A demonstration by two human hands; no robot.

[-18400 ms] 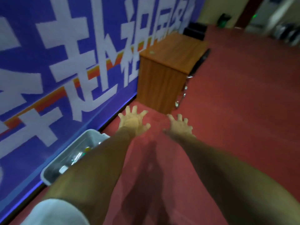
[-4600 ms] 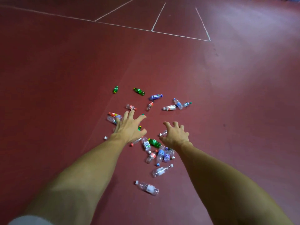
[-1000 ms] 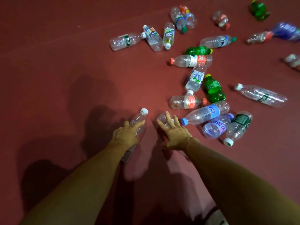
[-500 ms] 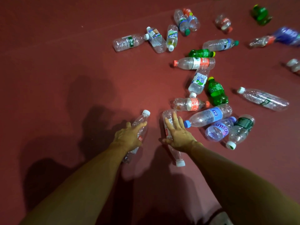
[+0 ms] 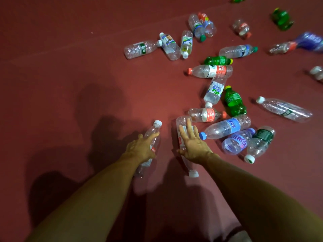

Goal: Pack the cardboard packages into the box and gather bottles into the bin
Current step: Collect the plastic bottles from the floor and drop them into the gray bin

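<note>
Bottles (image 5: pixel 209 71) lie on their sides on the red floor (image 5: pixel 70 67). Well to the left of the blue-cap bottle (image 5: pixel 225 127), the left hand (image 5: pixel 141 149) has its fingers curled round a white-cap bottle (image 5: pixel 154 130) that lies on the floor. Just left of the blue-cap bottle, the right hand (image 5: pixel 194 145) rests with straight, spread fingers on top of a clear bottle (image 5: pixel 182 122), and just right of it, touching it, lies a purple bottle (image 5: pixel 236 141).
</note>
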